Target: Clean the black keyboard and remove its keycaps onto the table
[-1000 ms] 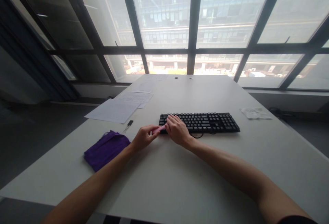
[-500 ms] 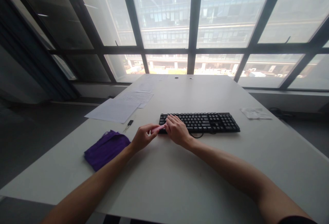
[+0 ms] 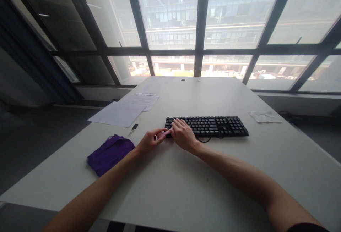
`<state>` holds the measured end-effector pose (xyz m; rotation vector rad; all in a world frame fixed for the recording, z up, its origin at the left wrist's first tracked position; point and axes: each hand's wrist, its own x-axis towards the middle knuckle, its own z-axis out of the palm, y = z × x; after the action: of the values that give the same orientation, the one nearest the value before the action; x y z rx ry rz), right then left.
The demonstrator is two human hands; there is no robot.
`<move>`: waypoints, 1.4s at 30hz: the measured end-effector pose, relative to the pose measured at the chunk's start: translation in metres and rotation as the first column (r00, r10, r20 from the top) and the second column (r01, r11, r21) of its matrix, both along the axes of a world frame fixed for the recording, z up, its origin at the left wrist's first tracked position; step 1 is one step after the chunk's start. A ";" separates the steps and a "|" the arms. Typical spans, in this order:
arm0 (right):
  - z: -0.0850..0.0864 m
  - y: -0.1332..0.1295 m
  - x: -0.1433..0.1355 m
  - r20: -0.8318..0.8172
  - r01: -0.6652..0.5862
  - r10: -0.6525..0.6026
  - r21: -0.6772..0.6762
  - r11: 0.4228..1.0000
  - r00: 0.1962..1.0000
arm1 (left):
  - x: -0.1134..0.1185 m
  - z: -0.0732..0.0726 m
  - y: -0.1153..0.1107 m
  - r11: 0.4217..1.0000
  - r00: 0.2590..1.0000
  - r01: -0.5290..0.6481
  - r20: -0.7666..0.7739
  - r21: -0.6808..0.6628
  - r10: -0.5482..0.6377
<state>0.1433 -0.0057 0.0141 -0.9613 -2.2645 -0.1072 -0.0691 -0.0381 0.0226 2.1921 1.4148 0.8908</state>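
Note:
A slim pink stick-like object (image 3: pixel 167 132) slants over the near left corner of a black keyboard (image 3: pixel 213 125). Its lower end is pinched between the thumb and fingers of my left hand (image 3: pixel 152 139). My right hand (image 3: pixel 183 134) lies over the keyboard's left end, fingers together and bent forward over the keys. The pink object's upper end runs in at that hand's thumb and is hidden there, so its exact kind does not show.
Purple folded cloth (image 3: pixel 110 155) lies beside my left forearm. Behind it are a small black item (image 3: pixel 135 126) and paper sheets (image 3: pixel 119 113). A crumpled white tissue (image 3: pixel 265 117) is at the right. A cable (image 3: pixel 204 141) loops out below the keyboard. Windows stand beyond the white table (image 3: pixel 181 189).
My left hand and the pink object have shifted very slightly. My right hand and the keyboard stay in place.

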 end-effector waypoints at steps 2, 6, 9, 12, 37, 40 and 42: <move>0.001 -0.001 0.000 -0.021 -0.006 0.006 -0.006 1.000 1.000 | 0.000 0.000 -0.001 1.000 1.000 0.003 0.004 0.018 -0.003; 0.003 -0.002 0.001 -0.060 -0.019 0.019 -0.012 1.000 0.998 | 0.001 -0.001 -0.001 0.995 0.999 -0.027 0.024 0.098 0.025; 0.002 -0.002 0.001 -0.050 -0.027 0.026 -0.014 1.000 0.998 | 0.000 -0.003 0.000 0.991 0.998 -0.052 0.040 0.126 0.048; 0.000 -0.001 0.000 -0.026 -0.028 0.028 -0.018 0.999 0.999 | -0.001 -0.004 0.001 0.994 0.998 -0.062 0.028 0.086 0.060; 0.005 -0.006 0.001 -0.040 -0.089 0.088 -0.026 0.996 0.995 | -0.002 0.001 -0.001 0.987 0.995 -0.095 0.039 0.133 0.091; 0.005 -0.005 0.001 -0.031 -0.089 0.088 -0.035 0.995 0.996 | -0.002 0.001 0.000 0.991 0.995 -0.095 0.022 0.090 0.093; 0.004 -0.005 0.001 -0.028 -0.093 0.092 -0.033 0.995 0.995 | -0.002 0.001 0.000 0.993 0.996 -0.094 0.018 0.071 0.093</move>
<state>0.1439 -0.0111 0.0184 -0.8693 -2.2887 -0.0146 -0.0716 -0.0377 0.0241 2.1815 1.5117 1.0019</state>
